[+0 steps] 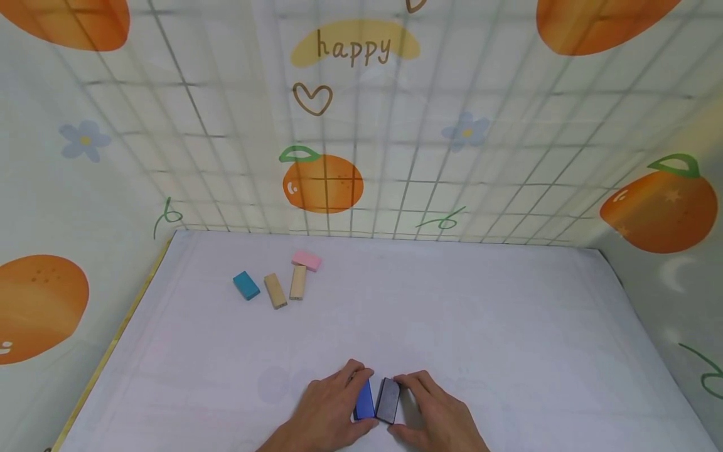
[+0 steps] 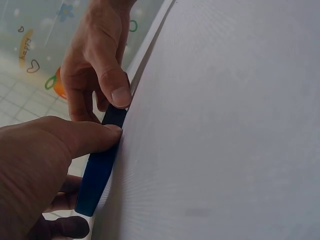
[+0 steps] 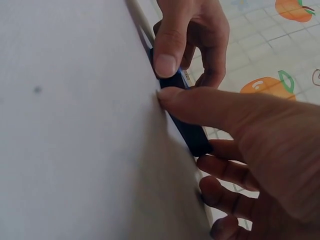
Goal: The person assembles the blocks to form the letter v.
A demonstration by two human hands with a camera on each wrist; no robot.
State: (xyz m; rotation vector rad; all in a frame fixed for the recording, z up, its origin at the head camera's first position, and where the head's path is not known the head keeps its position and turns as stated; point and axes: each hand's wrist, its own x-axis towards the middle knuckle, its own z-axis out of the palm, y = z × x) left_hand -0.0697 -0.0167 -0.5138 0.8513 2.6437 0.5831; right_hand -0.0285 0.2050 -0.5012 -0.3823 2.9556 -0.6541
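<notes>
Near the middle of the table's close side, a bright blue block, oblong, lies gripped by the left hand. The right hand pinches a dark grey block with black sides. Their near ends almost touch; their far ends splay apart in a narrow V.
</notes>
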